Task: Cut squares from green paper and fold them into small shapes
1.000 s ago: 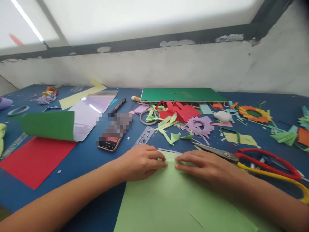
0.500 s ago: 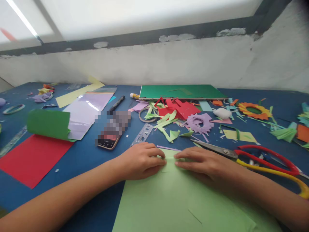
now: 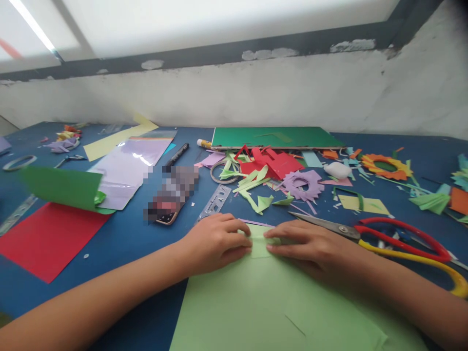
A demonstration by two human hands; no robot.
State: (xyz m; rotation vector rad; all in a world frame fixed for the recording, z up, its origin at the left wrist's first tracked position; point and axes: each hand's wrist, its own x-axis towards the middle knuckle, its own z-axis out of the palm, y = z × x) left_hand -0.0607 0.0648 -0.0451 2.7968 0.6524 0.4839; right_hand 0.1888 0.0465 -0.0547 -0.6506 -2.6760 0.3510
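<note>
A large light green paper sheet is spread on the blue tabletop, and a small light green paper piece is set on the far end of the sheet. The left side of this small piece is touched by the left hand, and its right side is touched by the right hand. The fingers of both hands are bent, the tips are put down on the paper, and a little gap is left between the hands. Whether the paper is pinched by either hand cannot be told from this view.

To the right of the sheet, big metal scissors with one red and one yellow handle are laid, partly hidden by the right arm. Just past the sheet's far left corner, a clear plastic ruler is partly covered by the left hand. Farther left of the sheet, a phone is mostly blurred into squares, and a flat red paper is seen beside a curled dark green paper. Beyond the sheet, a spiky purple paper ring is placed near bright red paper scraps.
</note>
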